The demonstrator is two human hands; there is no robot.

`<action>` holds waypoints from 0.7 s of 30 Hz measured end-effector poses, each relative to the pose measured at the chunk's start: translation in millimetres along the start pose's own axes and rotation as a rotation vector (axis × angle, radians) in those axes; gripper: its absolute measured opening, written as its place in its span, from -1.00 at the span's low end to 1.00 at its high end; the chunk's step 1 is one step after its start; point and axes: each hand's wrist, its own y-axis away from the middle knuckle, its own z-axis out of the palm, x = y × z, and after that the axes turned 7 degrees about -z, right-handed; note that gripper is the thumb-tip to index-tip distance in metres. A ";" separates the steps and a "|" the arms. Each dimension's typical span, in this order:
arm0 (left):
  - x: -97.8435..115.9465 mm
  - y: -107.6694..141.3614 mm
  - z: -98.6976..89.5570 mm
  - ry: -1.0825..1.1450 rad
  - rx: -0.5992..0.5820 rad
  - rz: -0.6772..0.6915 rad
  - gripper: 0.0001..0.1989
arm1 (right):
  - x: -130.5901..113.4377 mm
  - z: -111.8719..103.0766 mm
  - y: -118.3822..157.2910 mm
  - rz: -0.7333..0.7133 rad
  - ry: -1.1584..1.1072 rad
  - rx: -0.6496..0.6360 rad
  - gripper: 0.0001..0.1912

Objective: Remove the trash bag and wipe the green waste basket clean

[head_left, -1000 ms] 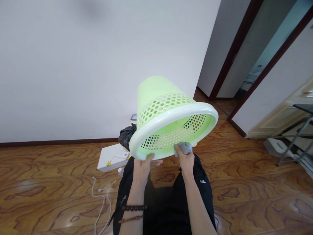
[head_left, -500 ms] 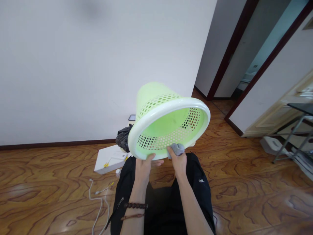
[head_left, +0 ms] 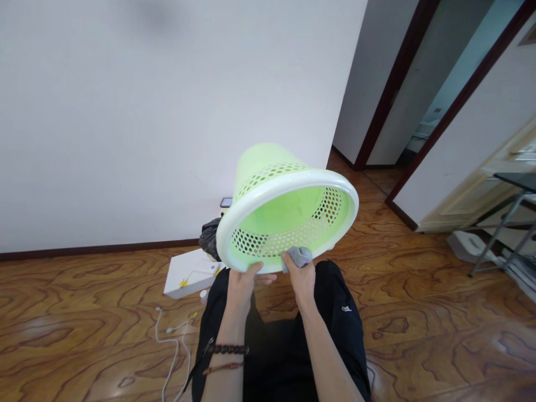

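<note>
A light green plastic basket point(head_left: 272, 159) with a pale rim and bands of round holes is tilted on its side, its mouth facing me. My left hand point(head_left: 242, 285) grips the near rim, thumb on top and fingers underneath. Just to the right, my right hand point(head_left: 302, 279) is closed on a grey cloth point(head_left: 298, 257) and presses it against the lower rim. The basket is held above my knees, and its bottom points toward the wall.
On the wooden floor to the left lie a white box point(head_left: 188, 273), a white cable point(head_left: 173, 346) and a small white bottle point(head_left: 204, 295). A black plastic bag point(head_left: 209, 237) stands behind the box. At right are a metal-legged stool point(head_left: 508, 223) and a white container point(head_left: 467, 245).
The cloth and my right hand have shifted slightly left along the rim. The basket has moved a little left as well, while my left hand keeps its hold.
</note>
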 end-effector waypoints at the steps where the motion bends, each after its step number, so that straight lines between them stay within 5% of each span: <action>1: -0.2 -0.5 -1.3 0.006 -0.002 0.001 -0.46 | -0.6 -1.2 -0.9 -0.005 -0.001 0.011 -0.36; 6: -3.3 -1.6 -3.8 0.005 0.000 -0.006 -0.45 | 0.7 -13.2 -12.8 -0.014 0.045 0.097 -0.32; 12: -5.7 -0.8 0.7 0.014 0.006 -0.006 -0.44 | 6.8 -1.6 -2.7 -0.022 0.015 -0.020 -0.30; 21: -6.6 -0.3 3.9 0.044 -0.018 -0.067 -0.54 | 3.1 -8.9 -7.7 -0.019 -0.018 0.027 -0.32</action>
